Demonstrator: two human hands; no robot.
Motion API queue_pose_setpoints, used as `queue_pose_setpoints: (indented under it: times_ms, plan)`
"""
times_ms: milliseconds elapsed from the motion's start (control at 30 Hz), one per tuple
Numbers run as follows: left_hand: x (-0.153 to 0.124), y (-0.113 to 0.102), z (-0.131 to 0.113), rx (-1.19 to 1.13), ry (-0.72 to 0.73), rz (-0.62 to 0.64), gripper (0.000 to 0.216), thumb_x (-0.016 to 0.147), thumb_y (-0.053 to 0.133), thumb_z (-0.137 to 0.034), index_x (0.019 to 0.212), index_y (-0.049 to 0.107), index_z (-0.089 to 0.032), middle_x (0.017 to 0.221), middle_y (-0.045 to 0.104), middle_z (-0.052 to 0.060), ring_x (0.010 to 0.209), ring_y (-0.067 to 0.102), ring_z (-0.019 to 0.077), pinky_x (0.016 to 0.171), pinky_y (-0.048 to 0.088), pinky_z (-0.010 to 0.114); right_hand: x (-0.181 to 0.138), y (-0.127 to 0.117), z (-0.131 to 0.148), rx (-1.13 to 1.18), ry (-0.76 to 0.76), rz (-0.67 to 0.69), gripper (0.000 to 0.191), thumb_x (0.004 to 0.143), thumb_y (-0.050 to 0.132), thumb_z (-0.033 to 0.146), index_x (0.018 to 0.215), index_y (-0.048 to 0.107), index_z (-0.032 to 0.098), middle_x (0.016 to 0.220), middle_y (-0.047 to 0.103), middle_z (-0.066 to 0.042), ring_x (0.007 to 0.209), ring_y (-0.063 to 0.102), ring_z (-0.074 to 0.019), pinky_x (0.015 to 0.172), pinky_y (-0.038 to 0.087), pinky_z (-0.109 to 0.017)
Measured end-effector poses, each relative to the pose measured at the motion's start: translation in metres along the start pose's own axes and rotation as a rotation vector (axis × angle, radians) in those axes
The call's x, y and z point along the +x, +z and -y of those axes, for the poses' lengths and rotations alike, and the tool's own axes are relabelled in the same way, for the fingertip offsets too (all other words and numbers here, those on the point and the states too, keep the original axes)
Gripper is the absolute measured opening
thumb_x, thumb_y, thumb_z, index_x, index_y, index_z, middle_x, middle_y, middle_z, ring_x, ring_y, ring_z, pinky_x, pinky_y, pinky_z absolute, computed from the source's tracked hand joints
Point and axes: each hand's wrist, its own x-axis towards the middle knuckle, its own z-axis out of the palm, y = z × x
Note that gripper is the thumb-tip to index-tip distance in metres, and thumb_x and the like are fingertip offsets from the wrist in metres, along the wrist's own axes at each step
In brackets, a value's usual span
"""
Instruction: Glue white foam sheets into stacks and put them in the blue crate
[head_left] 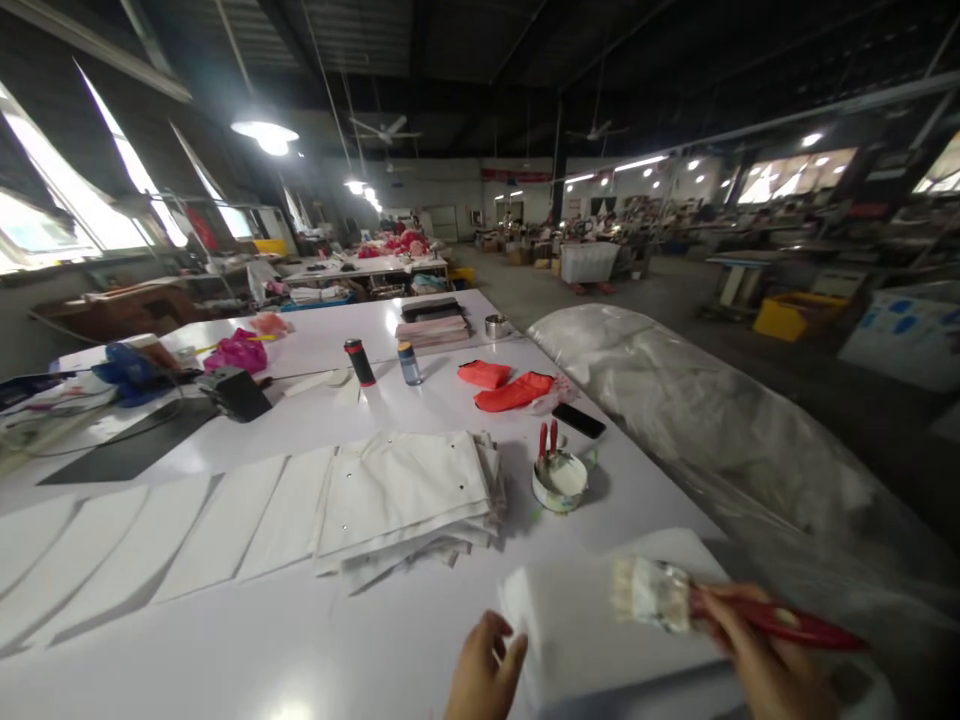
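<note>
A paintbrush [667,598] with a red handle and pale, caked bristles is held in my right hand [765,650], which is closed round the handle. Its bristles are over a stack of white sheets [577,620] at the table's near right edge; motion blur hides whether they touch. My left hand [487,665] is at the left edge of that stack, fingers curled and thumb apart, with nothing visible between them. Beyond the stack stands a round tub [559,484] with a whitish coating inside and red-handled tools [548,440] standing in it.
White fabric pieces [412,490] lie piled mid-table, with white panels [217,530] fanned out leftward. Farther back are a phone [578,420], orange cloth pieces [514,390], a bottle [409,363] and a black-red tumbler [360,362]. Plastic-covered bulk [675,400] lines the table's right side.
</note>
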Motion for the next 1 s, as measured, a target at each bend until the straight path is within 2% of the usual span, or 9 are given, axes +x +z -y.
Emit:
queue_pose_setpoints:
  times_ms: [200, 300, 400, 567, 633, 700, 800, 900, 1000]
  plan:
    - [0.014, 0.053, -0.031, 0.061, -0.222, -0.023, 0.020, 0.068, 0.064, -0.021, 0.075, 0.045, -0.022, 0.056, 0.058, -0.001, 0.051, 0.056, 0.0167, 0.050, 0.040, 0.027, -0.011, 0.092, 0.021, 0.116, -0.142, 0.451, 0.025, 0.088, 0.050, 0.044, 0.076, 0.052, 0.022, 0.065, 0.059, 0.000, 0.059, 0.058, -0.0175, 0.056, 0.048, -0.027]
    - [0.012, 0.065, -0.023, -0.018, -0.347, -0.041, 0.016, 0.071, 0.059, -0.015, 0.072, 0.045, -0.022, 0.049, 0.053, -0.004, 0.039, 0.051, 0.0148, 0.039, 0.037, 0.025, -0.008, 0.106, 0.017, 0.073, -0.192, 0.512, 0.023, 0.086, 0.050, 0.040, 0.071, 0.051, 0.022, 0.062, 0.057, 0.000, 0.059, 0.057, -0.0179, 0.059, 0.047, -0.028]
    - [0.012, 0.070, -0.017, -0.051, -0.362, -0.099, 0.016, 0.068, 0.060, -0.012, 0.067, 0.047, -0.020, 0.052, 0.053, -0.003, 0.040, 0.053, 0.0155, 0.036, 0.040, 0.025, 0.017, 0.072, -0.008, 0.013, -0.177, 0.471, 0.024, 0.083, 0.051, 0.042, 0.068, 0.053, 0.023, 0.061, 0.059, -0.001, 0.059, 0.059, -0.0198, 0.060, 0.047, -0.030]
    - [0.012, 0.072, -0.018, -0.023, -0.325, -0.118, 0.011, 0.068, 0.059, -0.013, 0.067, 0.050, -0.019, 0.056, 0.052, -0.002, 0.044, 0.055, 0.0160, 0.036, 0.042, 0.026, 0.090, -0.056, -0.070, -0.353, -0.238, 0.167, 0.034, 0.072, 0.055, 0.056, 0.061, 0.058, 0.025, 0.052, 0.059, -0.004, 0.052, 0.058, -0.0261, 0.049, 0.041, -0.035]
    - [0.011, 0.072, -0.022, -0.032, -0.343, -0.108, 0.008, 0.070, 0.060, -0.015, 0.070, 0.052, -0.019, 0.060, 0.055, -0.001, 0.048, 0.057, 0.0166, 0.038, 0.045, 0.026, 0.106, -0.094, -0.074, -0.487, -0.328, 0.040, 0.034, 0.072, 0.053, 0.056, 0.059, 0.057, 0.025, 0.052, 0.058, -0.005, 0.051, 0.058, -0.0266, 0.049, 0.040, -0.036]
    - [0.010, 0.071, -0.025, -0.087, -0.387, -0.088, 0.008, 0.070, 0.061, -0.017, 0.072, 0.053, -0.018, 0.063, 0.058, 0.000, 0.050, 0.059, 0.0165, 0.041, 0.046, 0.027, 0.102, -0.106, -0.059, -0.499, -0.407, -0.070, 0.029, 0.076, 0.054, 0.051, 0.065, 0.056, 0.024, 0.062, 0.061, -0.006, 0.061, 0.060, -0.0267, 0.058, 0.044, -0.038]
    - [0.010, 0.067, -0.029, -0.230, -0.455, -0.062, 0.013, 0.068, 0.067, -0.020, 0.073, 0.055, -0.018, 0.064, 0.059, 0.000, 0.049, 0.057, 0.0149, 0.042, 0.045, 0.026, 0.058, -0.071, -0.013, -0.273, -0.445, -0.078, 0.016, 0.082, 0.059, 0.039, 0.079, 0.056, 0.023, 0.074, 0.060, -0.006, 0.072, 0.059, -0.0240, 0.068, 0.046, -0.036]
    - [0.011, 0.064, -0.028, -0.346, -0.489, -0.035, 0.017, 0.064, 0.071, -0.022, 0.069, 0.055, -0.018, 0.058, 0.056, -0.002, 0.048, 0.054, 0.0129, 0.042, 0.041, 0.023, -0.007, -0.002, 0.021, 0.069, -0.368, 0.268, 0.009, 0.088, 0.053, 0.028, 0.081, 0.054, 0.023, 0.075, 0.057, -0.002, 0.070, 0.059, -0.0196, 0.064, 0.048, -0.030]
    - [0.012, 0.061, -0.022, -0.436, -0.510, 0.005, 0.013, 0.066, 0.067, -0.021, 0.066, 0.055, -0.017, 0.051, 0.051, -0.004, 0.043, 0.048, 0.0086, 0.044, 0.041, 0.022, -0.050, 0.047, 0.020, 0.134, -0.228, 0.491, 0.019, 0.091, 0.049, 0.032, 0.076, 0.052, 0.022, 0.070, 0.055, -0.001, 0.062, 0.057, -0.0171, 0.058, 0.047, -0.028]
